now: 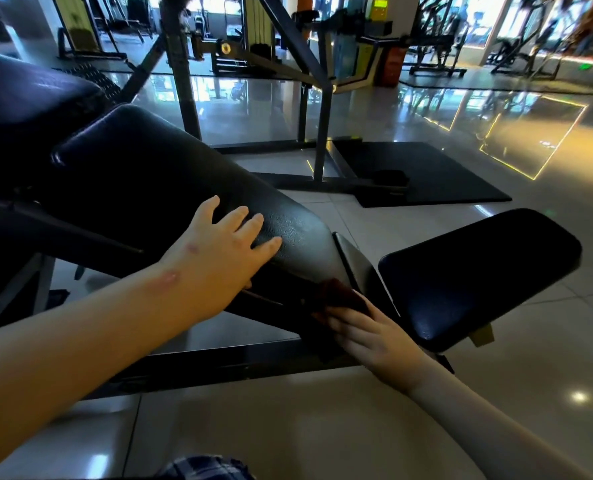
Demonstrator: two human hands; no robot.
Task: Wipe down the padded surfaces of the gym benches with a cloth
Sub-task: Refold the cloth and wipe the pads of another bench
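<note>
Left hand spread flat on the back pad, right hand near it, blurred, straight fingers pressing a cloth against the pad's lower end, seat just beyond that hand

GYM FLOOR: The bench's backrest pad is black vinyl with a fine pebbled grain, washed silvery grey where light strikes it. The seat pad is the same deep black. The cloth is a dark reddish brown. The floor is glossy pale grey-beige tile crossed by thin darker grout lines, and bright yellow outlines glow on it. The mat is matt black and the rack frame is dark grey. Blue-and-white checked fabric shows at the lower edge. Farther back are a yellow-green panel and an orange-red box.
</note>
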